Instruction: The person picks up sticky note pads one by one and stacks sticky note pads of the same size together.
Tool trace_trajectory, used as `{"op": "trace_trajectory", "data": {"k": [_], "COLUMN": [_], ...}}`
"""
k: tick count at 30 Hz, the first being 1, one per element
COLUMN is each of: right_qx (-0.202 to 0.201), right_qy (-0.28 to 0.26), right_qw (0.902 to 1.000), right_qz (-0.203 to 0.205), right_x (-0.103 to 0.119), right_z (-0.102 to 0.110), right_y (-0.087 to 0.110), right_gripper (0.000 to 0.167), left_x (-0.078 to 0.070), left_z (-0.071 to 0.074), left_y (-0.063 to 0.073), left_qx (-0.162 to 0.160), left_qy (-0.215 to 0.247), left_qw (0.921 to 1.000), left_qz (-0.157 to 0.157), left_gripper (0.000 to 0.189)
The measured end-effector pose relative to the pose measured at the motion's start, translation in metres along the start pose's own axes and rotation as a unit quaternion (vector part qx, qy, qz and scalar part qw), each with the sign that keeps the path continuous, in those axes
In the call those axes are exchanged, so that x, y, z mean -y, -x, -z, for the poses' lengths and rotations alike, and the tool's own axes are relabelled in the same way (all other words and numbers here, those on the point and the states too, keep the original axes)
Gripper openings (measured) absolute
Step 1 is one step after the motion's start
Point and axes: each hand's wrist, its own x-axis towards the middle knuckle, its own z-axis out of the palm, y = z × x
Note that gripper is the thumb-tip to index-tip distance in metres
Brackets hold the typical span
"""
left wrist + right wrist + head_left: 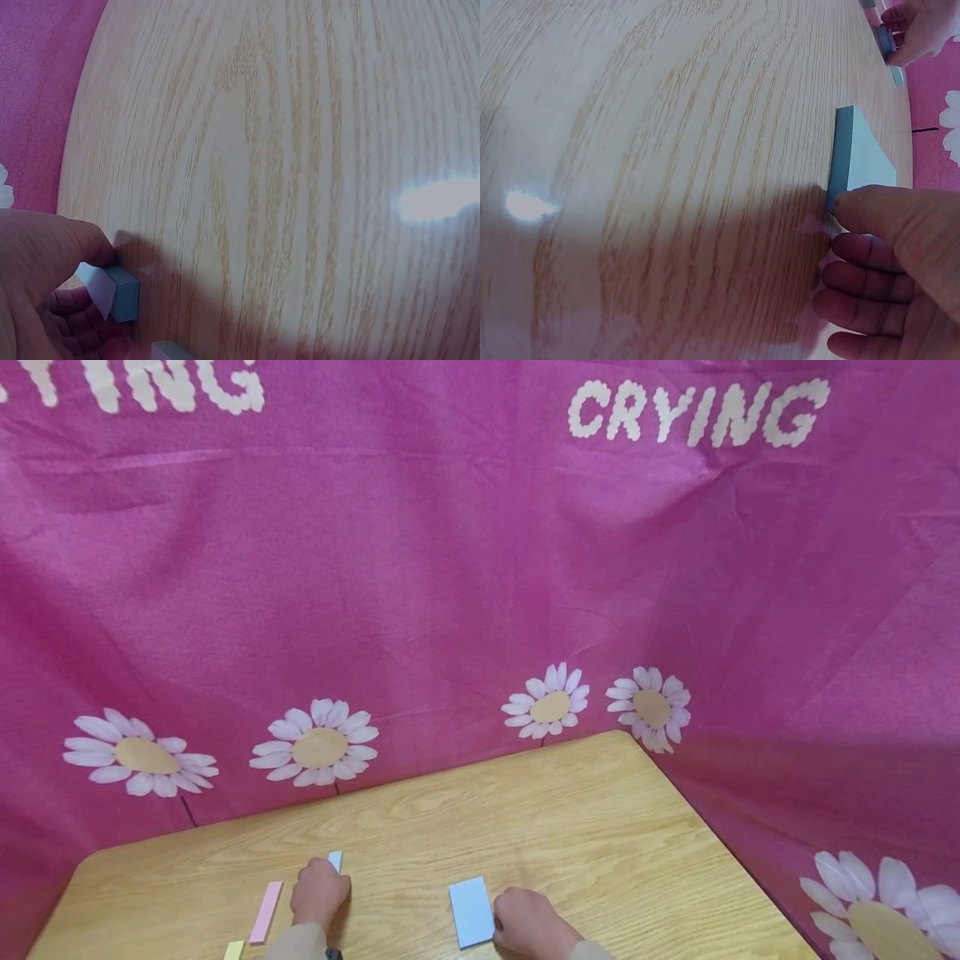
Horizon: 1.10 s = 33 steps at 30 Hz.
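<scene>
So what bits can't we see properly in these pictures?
Head view: yellow strip, cut off by the bottom edge.
Head view: near end of the small blue pad, hidden by the left hand.
Left wrist view: pale piece, cut off by the bottom edge.
Right wrist view: end of the large blue pad, behind the right hand.

1. Between the left hand's (318, 891) fingers: the first block (336, 860), its far end beyond them.
2. Just left of those fingers: the second block (266, 913).
3. Farther left, nearer the person: the third block (234, 951).
4. Left of the right hand's (528, 920) fingers, touching them: the fourth block (470, 912).
5. Below all fingers: the table (570, 810); beyond it, the cloth (420, 568).
</scene>
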Motion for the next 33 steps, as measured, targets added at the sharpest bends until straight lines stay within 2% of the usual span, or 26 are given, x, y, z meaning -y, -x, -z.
{"op": "trace_trajectory", "data": {"k": [4, 9, 15, 22, 29, 33], "right_qx": [-0.001, 0.003, 0.007, -0.018, -0.004, -0.004], "right_qy": [-0.001, -0.002, 0.003, 0.020, 0.017, 0.022], "right_qw": [1.0000, 1.0000, 0.9999, 0.9996, 0.9998, 0.9997], "right_qz": [0.001, -0.001, -0.007, 0.005, -0.001, -0.006], "right_x": [-0.0001, 0.0000, 0.0001, -0.0007, 0.0005, 0.0014], "right_z": [0.0003, -0.0008, -0.0019, -0.0028, -0.0015, -0.0012], "right_y": [0.0000, -0.0005, -0.0013, -0.0002, -0.0011, -0.0014], "right_gripper": [0.024, 0.023, 0.022, 0.021, 0.021, 0.020], "left_x": [0.0000, -0.0018, -0.0022, -0.0018, -0.0005, 0.0014], "left_z": [0.0002, 0.0001, -0.0004, 0.0026, 0.0033, 0.0044], "left_y": [0.0006, 0.0002, 0.0005, 0.0048, 0.0046, 0.0050], "left_qx": [0.000, 0.013, 0.018, 0.005, 0.005, -0.017], "left_qy": [-0.001, -0.009, -0.040, -0.058, -0.068, -0.066], "left_qw": [1.0000, 0.9998, 0.9990, 0.9976, 0.9952, 0.9929], "left_qz": [-0.003, 0.014, 0.011, -0.036, -0.070, -0.098], "left_gripper": [0.037, 0.036, 0.042, 0.041, 0.041, 0.037]}}
